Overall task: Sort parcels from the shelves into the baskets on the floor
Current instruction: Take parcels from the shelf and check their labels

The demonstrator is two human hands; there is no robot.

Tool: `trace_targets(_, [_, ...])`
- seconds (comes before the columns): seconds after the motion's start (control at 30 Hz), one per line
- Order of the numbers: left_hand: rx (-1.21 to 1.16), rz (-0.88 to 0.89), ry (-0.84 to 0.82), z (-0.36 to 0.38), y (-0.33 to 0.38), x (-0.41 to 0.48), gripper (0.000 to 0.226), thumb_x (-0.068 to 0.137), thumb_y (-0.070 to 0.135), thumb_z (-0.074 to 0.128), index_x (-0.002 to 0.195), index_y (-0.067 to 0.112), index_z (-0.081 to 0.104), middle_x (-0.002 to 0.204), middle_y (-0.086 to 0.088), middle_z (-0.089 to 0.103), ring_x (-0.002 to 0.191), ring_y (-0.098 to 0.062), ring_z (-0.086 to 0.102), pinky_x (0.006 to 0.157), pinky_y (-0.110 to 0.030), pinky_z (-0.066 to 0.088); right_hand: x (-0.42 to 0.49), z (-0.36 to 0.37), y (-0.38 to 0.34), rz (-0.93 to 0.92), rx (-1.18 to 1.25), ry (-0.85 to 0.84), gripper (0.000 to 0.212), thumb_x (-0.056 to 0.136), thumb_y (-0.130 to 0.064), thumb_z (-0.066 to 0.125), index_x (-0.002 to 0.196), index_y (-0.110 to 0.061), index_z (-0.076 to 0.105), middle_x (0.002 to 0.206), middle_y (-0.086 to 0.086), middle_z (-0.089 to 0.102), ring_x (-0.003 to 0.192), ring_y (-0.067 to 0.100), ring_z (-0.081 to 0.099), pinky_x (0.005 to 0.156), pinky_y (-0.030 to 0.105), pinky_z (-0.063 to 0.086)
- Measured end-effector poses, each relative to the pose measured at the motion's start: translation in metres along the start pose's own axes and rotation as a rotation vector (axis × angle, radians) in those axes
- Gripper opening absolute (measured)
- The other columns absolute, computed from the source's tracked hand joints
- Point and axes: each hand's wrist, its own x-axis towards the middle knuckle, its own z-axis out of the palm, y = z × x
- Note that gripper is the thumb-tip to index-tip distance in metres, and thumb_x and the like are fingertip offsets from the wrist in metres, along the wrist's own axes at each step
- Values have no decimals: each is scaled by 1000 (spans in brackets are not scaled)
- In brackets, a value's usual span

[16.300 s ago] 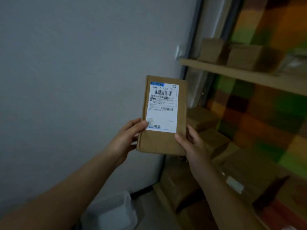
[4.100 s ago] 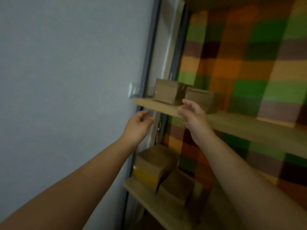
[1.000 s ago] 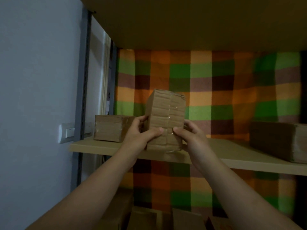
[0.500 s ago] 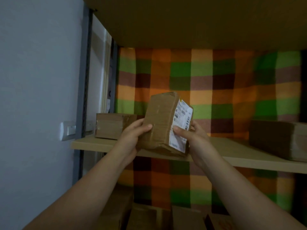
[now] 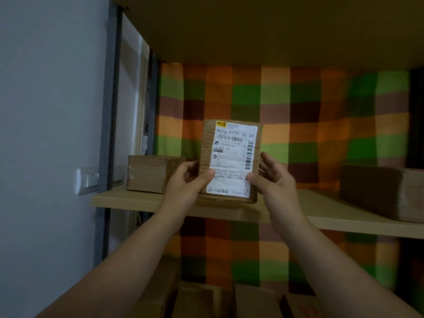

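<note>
We hold a brown cardboard parcel (image 5: pixel 230 160) upright just above the wooden shelf (image 5: pixel 128 199), its white shipping label (image 5: pixel 232 157) facing us. Our left hand (image 5: pixel 187 183) grips its left edge, thumb on the label. Our right hand (image 5: pixel 274 177) steadies the right edge, fingers half spread. Left of the parcel, another cardboard box (image 5: pixel 152 173) sits on the shelf.

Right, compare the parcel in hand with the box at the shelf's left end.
The held parcel stands upright between the left hand and right hand; the left box lies flat on the shelf. The held parcel shows a white label; the left box shows none. Both are brown cardboard.
</note>
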Motion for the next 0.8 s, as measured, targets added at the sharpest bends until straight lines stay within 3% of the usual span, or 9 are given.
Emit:
trace_targets(0.07, [-73,-48,14,-3,-2,1,48,80,25,70,123,12,54,115,-7,66,102,-22,65,90,-38,53,-1,-3,1,-40,-30,-47,51,84,-1,61,129,-25,52,124,-5,61,117,14,57,91,33,53])
trace_targets(0.17, [-148,-96,7,-5,-6,3,49,78,22,71,122,9,55,113,-10,67,101,-25,66,93,-43,52,-3,-7,6,-36,-61,-117,49,84,-16,64,127,-36,51,130,-4,59,121,15,53,98,37,48])
trace_targets(0.3, [-123,-102,27,-4,-9,4,40,78,31,71,110,11,59,106,-6,70,97,-22,67,89,-39,52,-3,-7,10,27,-35,-176,49,87,-29,58,134,-39,45,120,-10,63,103,6,63,80,25,55])
trace_targets(0.4, [-68,-103,58,-1,-6,4,42,75,46,67,101,14,61,98,-1,70,93,-18,65,86,-36,51,-2,-7,11,50,-29,-140,46,89,-33,56,134,-36,47,116,-10,66,103,7,62,72,25,52])
trace_targets(0.57, [-69,-143,58,2,-2,6,53,76,55,63,105,11,62,99,-2,71,93,-18,66,87,-38,51,0,-7,8,72,-39,-103,43,91,-34,55,134,-34,50,109,-10,68,104,11,62,70,30,51])
trace_targets(0.7, [-98,-128,32,3,-3,5,39,79,48,62,100,15,61,97,0,71,94,-17,66,82,-34,51,1,-8,6,61,0,-111,40,91,-26,55,130,-36,51,107,-12,69,96,7,64,65,25,50])
trace_targets(0.8, [-197,-108,-46,1,-5,4,52,73,35,67,117,10,57,105,-4,71,97,-18,66,80,-31,50,1,-10,5,3,26,-133,38,90,-15,55,116,-43,54,114,-9,67,99,9,65,66,20,54])
